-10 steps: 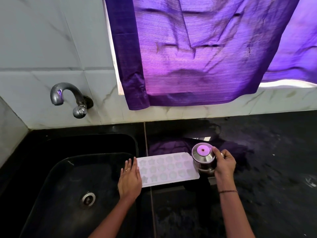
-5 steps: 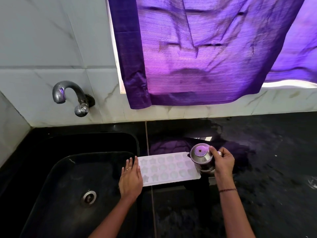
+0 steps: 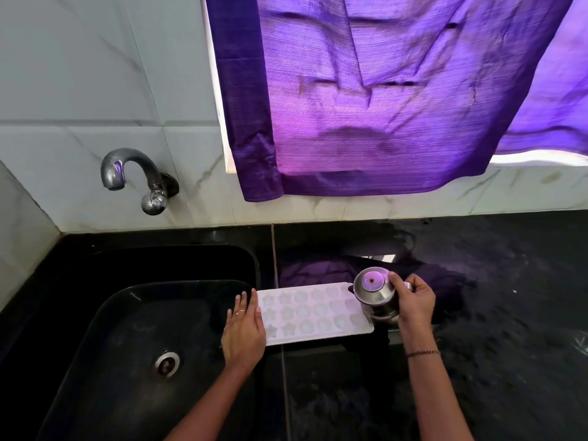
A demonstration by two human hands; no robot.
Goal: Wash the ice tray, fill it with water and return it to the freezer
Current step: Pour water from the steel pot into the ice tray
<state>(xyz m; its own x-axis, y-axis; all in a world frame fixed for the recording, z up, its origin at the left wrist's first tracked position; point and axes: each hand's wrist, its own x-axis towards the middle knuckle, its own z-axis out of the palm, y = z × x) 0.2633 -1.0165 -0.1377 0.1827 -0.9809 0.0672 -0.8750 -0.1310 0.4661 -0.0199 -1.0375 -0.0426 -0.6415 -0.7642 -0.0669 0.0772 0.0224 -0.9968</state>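
Note:
A white ice tray (image 3: 313, 311) with star and round moulds lies flat on the black counter, just right of the sink. My left hand (image 3: 243, 329) rests on its left end with straight fingers. My right hand (image 3: 413, 302) grips a small steel cup (image 3: 374, 291), tilted toward the tray over its right end. Whether water is running from the cup cannot be made out.
A black sink (image 3: 133, 345) with a round drain (image 3: 167, 364) fills the lower left. A steel tap (image 3: 136, 176) juts from the tiled wall above it. A purple curtain (image 3: 381, 100) hangs over the wet black counter (image 3: 493, 297).
The steel cup in my right hand has tipped further toward the tray's right end. My left hand has stayed on the tray's left end.

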